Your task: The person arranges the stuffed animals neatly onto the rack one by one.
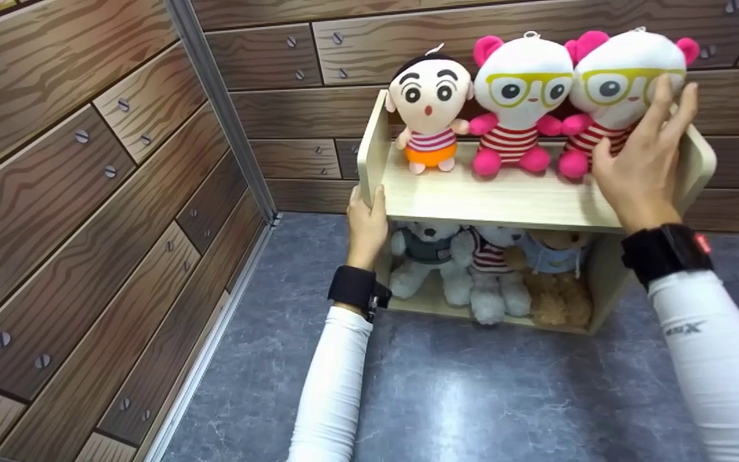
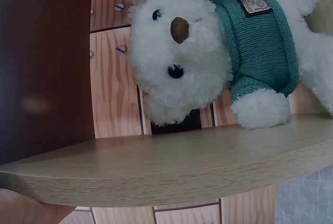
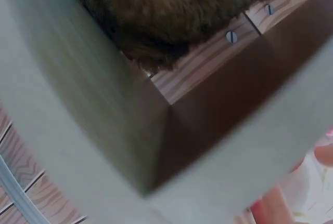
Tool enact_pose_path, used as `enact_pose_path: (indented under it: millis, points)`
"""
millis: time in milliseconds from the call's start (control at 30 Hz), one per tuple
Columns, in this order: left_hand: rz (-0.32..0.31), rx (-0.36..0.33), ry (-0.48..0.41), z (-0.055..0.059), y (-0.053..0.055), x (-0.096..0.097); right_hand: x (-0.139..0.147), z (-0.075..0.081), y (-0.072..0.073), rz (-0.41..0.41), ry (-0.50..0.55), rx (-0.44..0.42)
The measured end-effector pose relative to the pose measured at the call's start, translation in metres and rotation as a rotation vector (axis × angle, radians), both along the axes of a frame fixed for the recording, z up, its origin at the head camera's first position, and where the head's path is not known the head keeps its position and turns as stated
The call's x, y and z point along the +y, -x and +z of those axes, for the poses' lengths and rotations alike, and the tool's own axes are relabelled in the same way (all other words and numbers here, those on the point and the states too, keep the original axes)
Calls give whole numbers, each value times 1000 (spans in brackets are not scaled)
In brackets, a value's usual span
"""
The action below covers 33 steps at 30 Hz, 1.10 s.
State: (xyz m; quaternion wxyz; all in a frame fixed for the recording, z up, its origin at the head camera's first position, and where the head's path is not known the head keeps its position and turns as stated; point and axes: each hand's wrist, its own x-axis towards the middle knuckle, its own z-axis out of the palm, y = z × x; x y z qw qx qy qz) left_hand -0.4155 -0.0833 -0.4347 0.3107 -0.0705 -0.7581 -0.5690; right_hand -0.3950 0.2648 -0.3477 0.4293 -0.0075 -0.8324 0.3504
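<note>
A small pale wooden shelf (image 1: 472, 202) with two levels stands in front of me. My left hand (image 1: 367, 224) grips the lower front edge of its upper left side panel. On the top level sit a boy doll (image 1: 430, 109) in orange shorts, a panda plush (image 1: 523, 90) with yellow glasses, and a matching panda plush (image 1: 610, 86) at the right end. My right hand (image 1: 645, 160) holds that right-hand panda, thumb by its body and fingers over its head. Below sit a white bear in a green sweater (image 2: 263, 42), a bear in a striped top (image 1: 494, 256) and a brown bear (image 3: 182, 5).
The shelf stands on a grey marbled floor (image 1: 267, 359). Behind it runs a wood-plank patterned wall (image 1: 292, 115), and another such wall (image 1: 87, 224) is on the left. A metal strip (image 1: 225, 109) marks their corner.
</note>
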Motion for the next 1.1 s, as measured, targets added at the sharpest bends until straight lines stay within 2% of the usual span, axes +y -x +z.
enact_pose_path:
  millis: [100,400,633,900,1033,1100]
  points:
    - [-2,-1,8,0,0,0,0,-13,-8,0,-37,22]
    - [-16,-17,-26,-1,3,-1,0,-53,-27,19,-180,-2]
    - [-32,-18,-67,0,3,-2,-1,-65,-32,29,-209,23]
    - [-31,-20,-88,2,6,-1,1,-70,-34,85,-270,60]
    - [-35,-41,-126,-1,6,-2,-2,-76,-43,123,-264,88]
    - [-27,-57,-137,-6,1,-4,-4,-83,-51,135,-258,120]
